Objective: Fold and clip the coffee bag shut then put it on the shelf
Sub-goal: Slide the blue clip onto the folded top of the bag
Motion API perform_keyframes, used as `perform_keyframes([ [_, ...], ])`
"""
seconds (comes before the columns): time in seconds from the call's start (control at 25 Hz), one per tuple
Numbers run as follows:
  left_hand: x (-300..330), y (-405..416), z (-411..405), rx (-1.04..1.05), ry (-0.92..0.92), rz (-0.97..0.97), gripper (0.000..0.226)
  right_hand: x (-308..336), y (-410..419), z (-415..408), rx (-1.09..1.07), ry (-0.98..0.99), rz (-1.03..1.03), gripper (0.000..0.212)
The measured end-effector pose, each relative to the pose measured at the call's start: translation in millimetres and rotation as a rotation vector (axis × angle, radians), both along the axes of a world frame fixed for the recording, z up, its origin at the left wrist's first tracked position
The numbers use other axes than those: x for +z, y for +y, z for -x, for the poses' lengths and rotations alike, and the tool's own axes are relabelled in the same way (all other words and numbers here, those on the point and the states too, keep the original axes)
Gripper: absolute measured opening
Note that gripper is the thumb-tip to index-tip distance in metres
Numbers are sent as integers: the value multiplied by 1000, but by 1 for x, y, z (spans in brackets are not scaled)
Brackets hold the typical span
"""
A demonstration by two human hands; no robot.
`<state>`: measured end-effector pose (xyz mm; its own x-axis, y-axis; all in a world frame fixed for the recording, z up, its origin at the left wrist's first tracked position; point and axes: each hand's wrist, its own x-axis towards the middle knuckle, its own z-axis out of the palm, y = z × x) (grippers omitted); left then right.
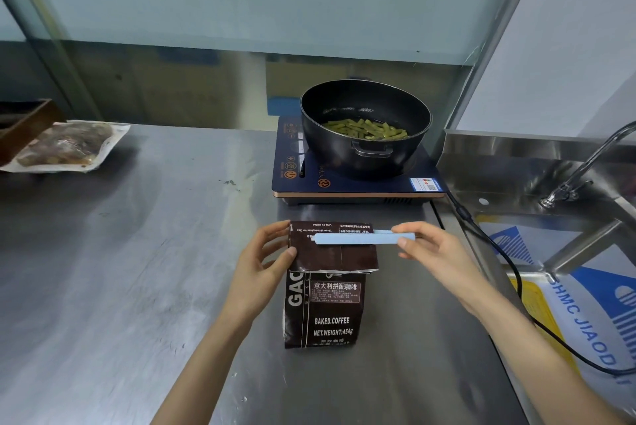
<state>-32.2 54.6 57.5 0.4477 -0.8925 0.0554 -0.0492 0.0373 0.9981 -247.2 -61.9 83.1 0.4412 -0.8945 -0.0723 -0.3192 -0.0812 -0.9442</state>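
Observation:
A dark brown coffee bag (327, 307) stands on the steel counter, its top folded down toward me. My left hand (265, 259) grips the folded flap at its left edge, thumb on the front. A long pale blue clip (358, 238) lies across the fold near the top. My right hand (437, 249) pinches the clip's right end between thumb and fingers. Whether the clip is snapped tight on the fold, I cannot tell. No shelf is clearly in view.
Behind the bag sits an induction cooker (347, 180) with a black pot (364, 128) of green vegetable strips. Its black cable (499, 252) trails right. A steel sink with a tap (581, 170) is at right. A plastic food pouch (65, 145) and brown tray lie far left.

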Motion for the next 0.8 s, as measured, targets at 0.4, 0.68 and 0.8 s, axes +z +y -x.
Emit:
perform_keyframes([
  [0.4, 3, 2, 2, 3, -22, -40, 38, -12, 8, -36, 5, -67, -26, 28],
  [0.68, 7, 3, 5, 30, 30, -37, 40, -17, 11, -41, -24, -139, -54, 26],
  [0.8, 8, 5, 6, 101, 88, -45, 39, -17, 10, -40, -20, -129, -46, 25],
])
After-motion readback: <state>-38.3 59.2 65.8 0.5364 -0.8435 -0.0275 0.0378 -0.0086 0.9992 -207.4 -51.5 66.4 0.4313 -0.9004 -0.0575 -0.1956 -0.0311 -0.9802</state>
